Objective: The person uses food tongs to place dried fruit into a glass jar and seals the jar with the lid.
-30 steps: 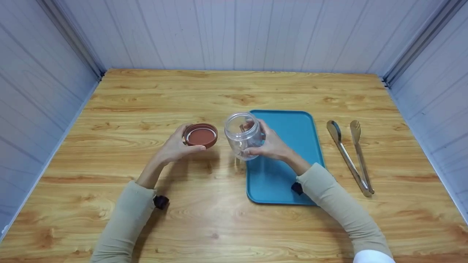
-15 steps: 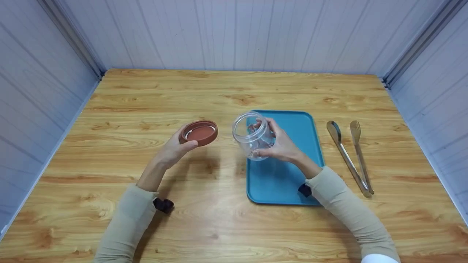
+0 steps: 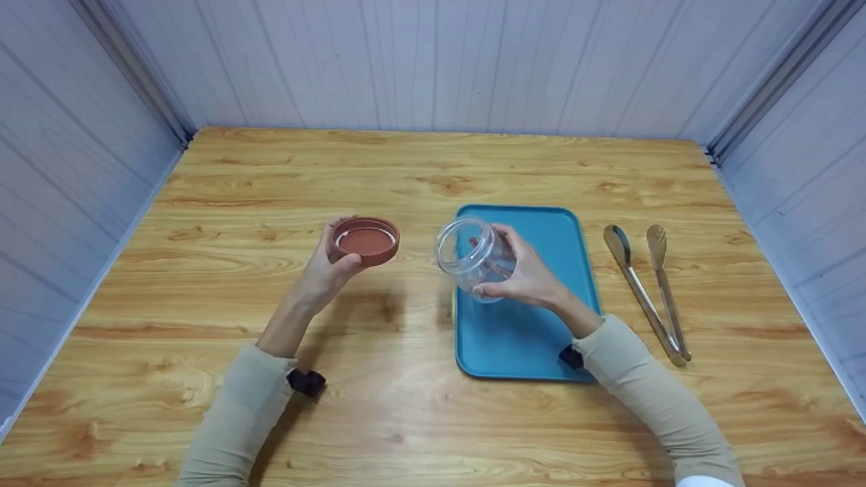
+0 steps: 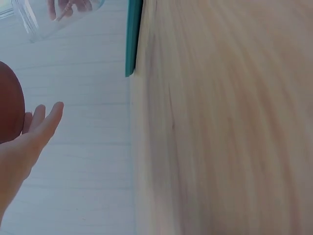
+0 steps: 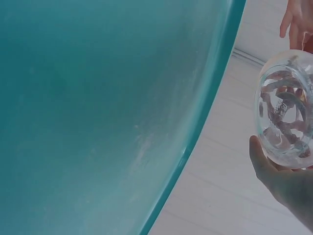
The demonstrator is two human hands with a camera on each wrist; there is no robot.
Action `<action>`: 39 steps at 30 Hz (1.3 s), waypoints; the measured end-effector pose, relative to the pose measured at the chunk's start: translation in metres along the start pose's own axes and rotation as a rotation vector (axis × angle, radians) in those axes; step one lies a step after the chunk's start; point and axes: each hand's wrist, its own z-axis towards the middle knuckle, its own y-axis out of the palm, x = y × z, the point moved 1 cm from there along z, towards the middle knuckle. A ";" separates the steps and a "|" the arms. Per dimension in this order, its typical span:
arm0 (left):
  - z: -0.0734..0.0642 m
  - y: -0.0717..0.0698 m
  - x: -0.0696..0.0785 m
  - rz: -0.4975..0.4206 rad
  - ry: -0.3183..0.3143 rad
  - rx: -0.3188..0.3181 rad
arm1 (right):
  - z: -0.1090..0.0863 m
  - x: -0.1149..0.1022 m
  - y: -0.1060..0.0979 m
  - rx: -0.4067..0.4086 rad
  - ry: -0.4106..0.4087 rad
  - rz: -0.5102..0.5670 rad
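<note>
My left hand [image 3: 318, 279] grips a reddish-brown round lid [image 3: 369, 242] at its left side, thumb on the front rim, with the hollow inside facing up. In the left wrist view the same lid [image 4: 9, 105] is cut off by the left edge. A clear, lidless jar [image 3: 467, 267] is in my right hand [image 3: 531, 276], fingers wrapped round its body. It tilts with its open mouth toward the lid, above the left part of a blue tray [image 3: 521, 338]. The right wrist view shows the bottom of the jar [image 5: 274, 142].
Metal tongs [image 3: 639, 281] lie spread on the wooden table [image 3: 379, 433], right of the tray. Pale panelled walls [image 3: 433, 67] stand at the back and both sides. A dark wrist camera [image 3: 306, 382] sits at the left cuff.
The jar has moved right, away from the lid, and tilts more to the left. The left hand has raised the lid slightly and moved it a little away from me. Tray and tongs stay put.
</note>
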 end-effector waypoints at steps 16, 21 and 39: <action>-0.001 0.003 0.001 0.013 0.004 -0.004 | 0.001 0.019 0.005 0.008 -0.127 -0.090; 0.000 0.005 -0.002 0.178 0.017 -0.030 | 0.003 0.037 0.009 0.007 -0.142 -0.153; 0.000 0.032 -0.004 0.628 0.007 -0.073 | 0.008 0.031 0.018 0.026 -0.246 -0.409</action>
